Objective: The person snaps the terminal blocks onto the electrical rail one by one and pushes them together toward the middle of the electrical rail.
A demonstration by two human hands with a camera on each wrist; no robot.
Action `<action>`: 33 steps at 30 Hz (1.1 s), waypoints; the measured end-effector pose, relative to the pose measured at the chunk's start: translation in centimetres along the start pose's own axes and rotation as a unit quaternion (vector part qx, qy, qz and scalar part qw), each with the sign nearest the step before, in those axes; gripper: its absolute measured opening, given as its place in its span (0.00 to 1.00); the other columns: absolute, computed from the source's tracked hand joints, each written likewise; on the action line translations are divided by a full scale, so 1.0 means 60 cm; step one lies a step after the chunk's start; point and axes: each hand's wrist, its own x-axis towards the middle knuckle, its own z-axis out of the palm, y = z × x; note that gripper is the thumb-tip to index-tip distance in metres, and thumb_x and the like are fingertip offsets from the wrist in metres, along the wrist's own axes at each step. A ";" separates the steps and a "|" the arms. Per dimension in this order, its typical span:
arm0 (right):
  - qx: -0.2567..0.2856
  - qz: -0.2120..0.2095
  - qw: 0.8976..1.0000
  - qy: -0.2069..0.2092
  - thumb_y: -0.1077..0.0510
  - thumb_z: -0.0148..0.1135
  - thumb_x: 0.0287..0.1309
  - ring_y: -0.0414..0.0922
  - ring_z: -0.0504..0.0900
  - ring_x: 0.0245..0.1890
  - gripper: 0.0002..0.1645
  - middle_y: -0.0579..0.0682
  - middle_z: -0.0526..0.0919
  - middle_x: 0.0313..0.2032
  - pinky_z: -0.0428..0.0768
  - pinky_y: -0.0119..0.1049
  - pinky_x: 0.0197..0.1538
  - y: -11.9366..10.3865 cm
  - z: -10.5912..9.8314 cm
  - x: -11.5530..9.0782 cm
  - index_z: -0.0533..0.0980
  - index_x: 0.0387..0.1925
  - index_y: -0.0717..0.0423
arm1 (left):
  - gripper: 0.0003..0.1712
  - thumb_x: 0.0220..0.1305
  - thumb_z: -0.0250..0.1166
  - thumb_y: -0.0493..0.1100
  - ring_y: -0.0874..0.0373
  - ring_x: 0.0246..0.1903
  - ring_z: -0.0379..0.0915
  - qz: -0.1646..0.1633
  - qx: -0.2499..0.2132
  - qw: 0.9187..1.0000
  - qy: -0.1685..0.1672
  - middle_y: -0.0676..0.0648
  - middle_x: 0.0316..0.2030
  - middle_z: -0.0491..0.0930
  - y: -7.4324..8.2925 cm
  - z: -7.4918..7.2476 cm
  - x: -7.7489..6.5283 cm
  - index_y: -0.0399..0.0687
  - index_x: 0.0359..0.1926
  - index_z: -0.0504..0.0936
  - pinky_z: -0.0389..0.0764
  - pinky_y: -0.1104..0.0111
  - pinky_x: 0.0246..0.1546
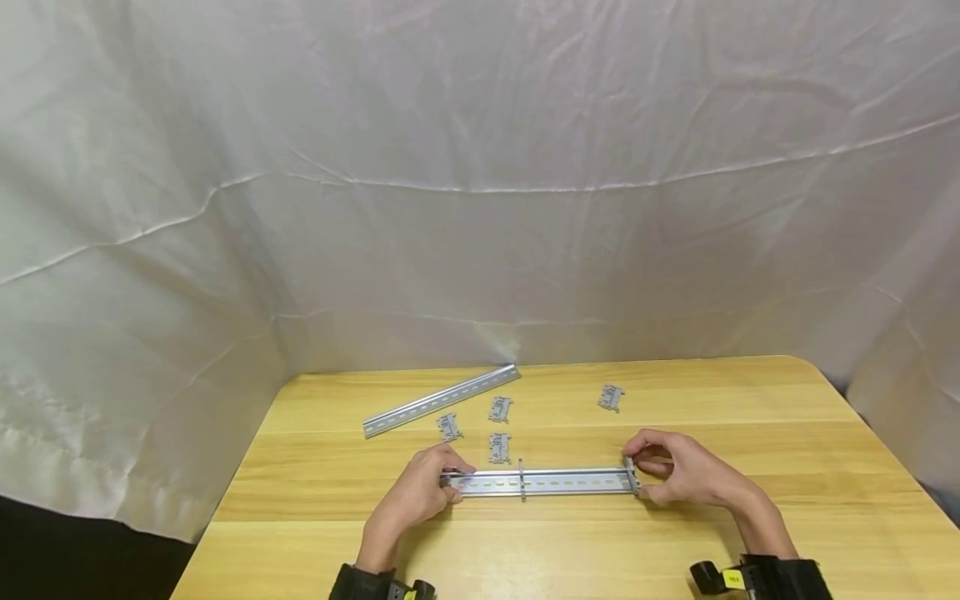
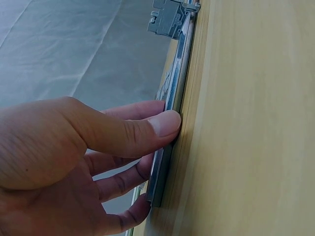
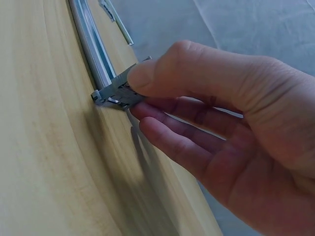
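Observation:
A slotted metal DIN rail (image 1: 573, 482) lies across the front part of the table. My left hand (image 1: 423, 487) pinches its left end, and the left wrist view shows the thumb on the near edge with the fingers behind. One grey terminal block (image 1: 522, 483) stands upright across the rail, left of its middle. At the rail's right end, my right hand (image 1: 690, 471) pinches another grey terminal block (image 3: 117, 89) between thumb and fingers. That block sits across the rail's end; whether it is clipped on cannot be told.
Behind the rail lie several loose grey terminal blocks, one (image 1: 499, 448) close to it and one (image 1: 611, 397) farther right. A second DIN rail (image 1: 442, 401) lies slanted at the back left. Pale cloth (image 1: 480, 250) hangs behind the wooden table (image 1: 570, 550).

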 end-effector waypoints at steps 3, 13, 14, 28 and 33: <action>0.002 -0.006 1.000 0.002 0.69 0.72 0.46 0.64 0.74 0.56 0.29 0.69 0.74 0.55 0.75 0.43 0.57 0.002 0.000 0.000 0.72 0.51 0.70 | 0.20 0.46 0.73 0.27 0.53 0.40 0.77 -0.002 -0.001 1.000 -0.002 0.50 0.38 0.82 0.000 0.000 0.000 0.43 0.43 0.89 0.80 0.57 0.43; -0.009 -0.019 1.000 0.007 0.70 0.73 0.43 0.62 0.76 0.54 0.28 0.67 0.77 0.51 0.75 0.42 0.57 -0.004 0.018 0.018 0.74 0.49 0.69 | 0.20 0.46 0.73 0.27 0.53 0.41 0.77 0.002 0.001 1.000 -0.001 0.49 0.39 0.82 0.000 0.002 0.002 0.43 0.43 0.89 0.80 0.56 0.45; -0.012 -0.019 1.000 0.008 0.70 0.72 0.43 0.61 0.76 0.54 0.28 0.66 0.77 0.51 0.75 0.42 0.57 -0.005 0.020 0.020 0.74 0.49 0.69 | 0.20 0.46 0.73 0.27 0.53 0.41 0.77 0.000 0.001 1.000 -0.002 0.50 0.39 0.82 0.000 0.002 0.002 0.44 0.43 0.89 0.80 0.56 0.45; -0.017 -0.036 0.999 0.006 0.69 0.72 0.44 0.61 0.76 0.54 0.27 0.66 0.77 0.51 0.75 0.46 0.57 -0.017 0.045 0.037 0.73 0.48 0.70 | 0.20 0.46 0.72 0.27 0.52 0.42 0.77 -0.007 -0.005 1.000 -0.004 0.49 0.39 0.82 -0.003 0.002 -0.001 0.43 0.43 0.89 0.79 0.54 0.45; -0.033 -0.042 0.999 0.011 0.69 0.72 0.43 0.60 0.77 0.54 0.27 0.65 0.78 0.51 0.75 0.48 0.57 -0.024 0.058 0.043 0.74 0.48 0.69 | 0.20 0.46 0.73 0.27 0.52 0.42 0.77 -0.007 -0.002 1.000 -0.002 0.50 0.39 0.82 -0.004 0.003 0.000 0.44 0.43 0.89 0.79 0.55 0.45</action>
